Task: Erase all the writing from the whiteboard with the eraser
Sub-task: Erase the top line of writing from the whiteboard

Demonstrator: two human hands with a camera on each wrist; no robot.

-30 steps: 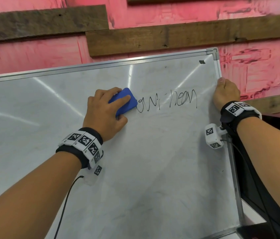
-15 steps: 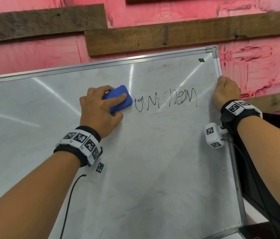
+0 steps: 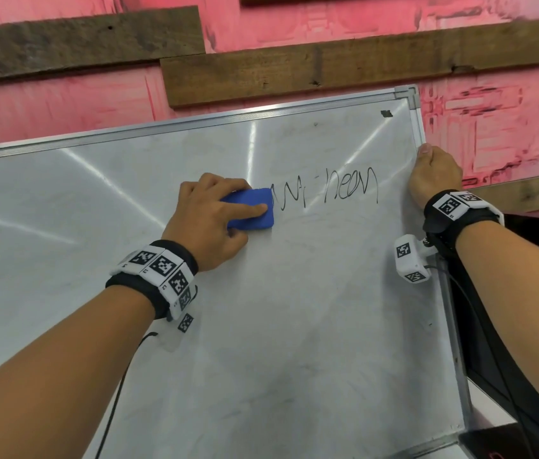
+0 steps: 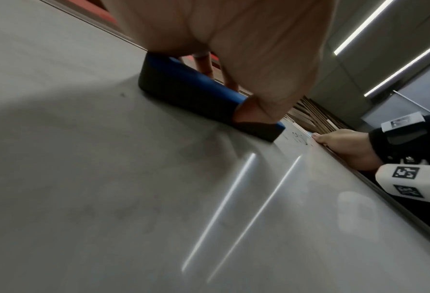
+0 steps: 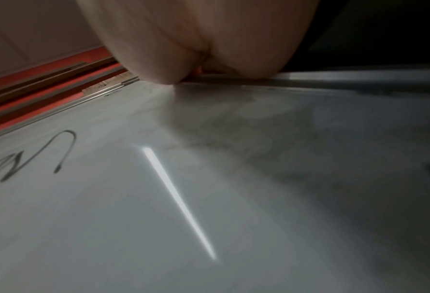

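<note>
On the whiteboard, blue eraser pressed flat just left of the remaining writing, gripped by the left hand, board's right edge clasped by the right hand, pink wall behind.

Blue eraser flat on tilted, smudged whiteboard, touching left end of black writing.

The head view was bright and sharp, with streaks of glare crossing the whiteboard and straight edges bowed toward the frame's borders. Both wrist views were dimmer and soft: ceiling strip lights reflected as white lines, each hand loomed blurred, casting broad shadow.
</note>
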